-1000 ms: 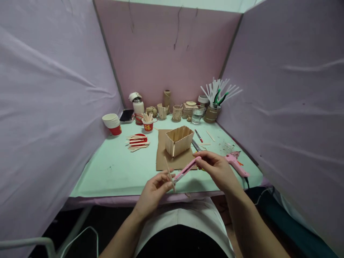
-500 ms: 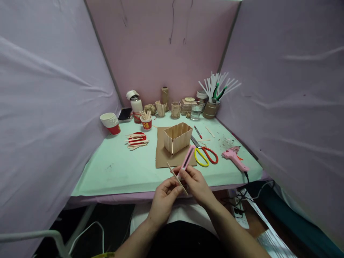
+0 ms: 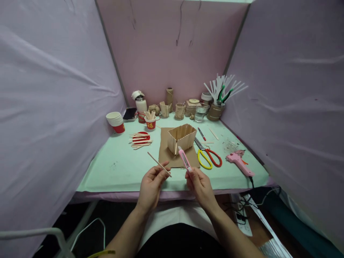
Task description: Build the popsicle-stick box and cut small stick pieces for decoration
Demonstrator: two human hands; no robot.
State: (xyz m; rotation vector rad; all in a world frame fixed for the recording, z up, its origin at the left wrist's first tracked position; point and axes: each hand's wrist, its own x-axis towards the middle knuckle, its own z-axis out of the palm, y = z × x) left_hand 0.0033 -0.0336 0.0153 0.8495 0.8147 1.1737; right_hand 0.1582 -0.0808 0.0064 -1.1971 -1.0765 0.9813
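Between the thumb and fingers of my left hand (image 3: 151, 183) is a thin wooden craft stick (image 3: 158, 163), slanting up to the left. My right hand (image 3: 199, 184) grips a pink utility knife (image 3: 185, 158), its tip pointing up and away from me. The two hands are apart, just above the table's near edge. Beyond them a box made of craft sticks (image 3: 182, 138) stands on a piece of brown cardboard (image 3: 165, 157). The knife's front end overlaps the box's lower edge in view; I cannot tell whether they touch.
Scissors with yellow and red handles (image 3: 208, 157) lie right of the cardboard, near a marker (image 3: 201, 134). A pink glue gun (image 3: 240, 163) rests far right, its cord over the edge. Loose sticks (image 3: 141, 140), stacked paper cups (image 3: 115, 122) and a glass of water (image 3: 200, 114) stand further back.
My hands have moved apart, the left one going left with the stick and the right one slightly right with the knife. The view has shifted a little, so the table appears further right.
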